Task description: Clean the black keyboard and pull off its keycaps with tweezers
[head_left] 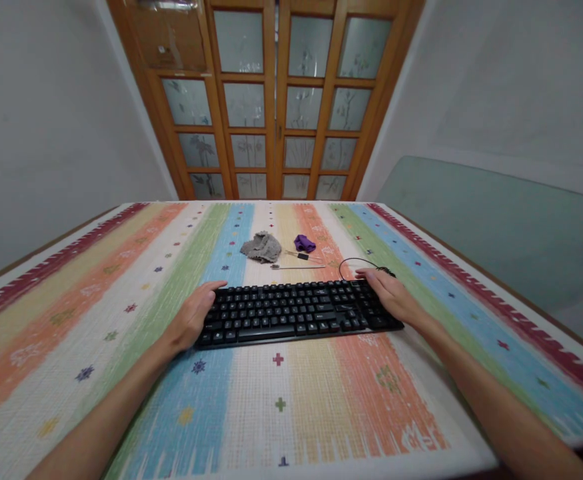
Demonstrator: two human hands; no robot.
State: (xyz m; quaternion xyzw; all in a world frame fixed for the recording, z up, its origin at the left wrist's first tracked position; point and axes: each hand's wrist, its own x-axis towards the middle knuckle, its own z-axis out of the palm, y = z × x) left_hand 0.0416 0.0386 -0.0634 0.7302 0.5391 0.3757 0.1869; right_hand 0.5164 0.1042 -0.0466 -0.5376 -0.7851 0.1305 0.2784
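Note:
A black keyboard (284, 313) lies on the striped tablecloth (256, 407) in front of me, its long side running across. My left hand (194, 317) grips its left end, with the thumb stretched along the upper corner and the other fingers mostly hidden. At the other end, my right hand (390, 295) is closed on the right edge, fingers reaching to the back corner. A black cable (348, 261) loops behind that hand, its bundled part partly covered by it.
Beyond the keyboard lie a crumpled grey cloth (262, 247), a small purple cloth (304, 243), a thin rod-like tool (298, 267) and a small item with a black middle (302, 256). Wooden glass-paned doors (275, 100) stand past the table, and a pale green panel (496, 227) is at right.

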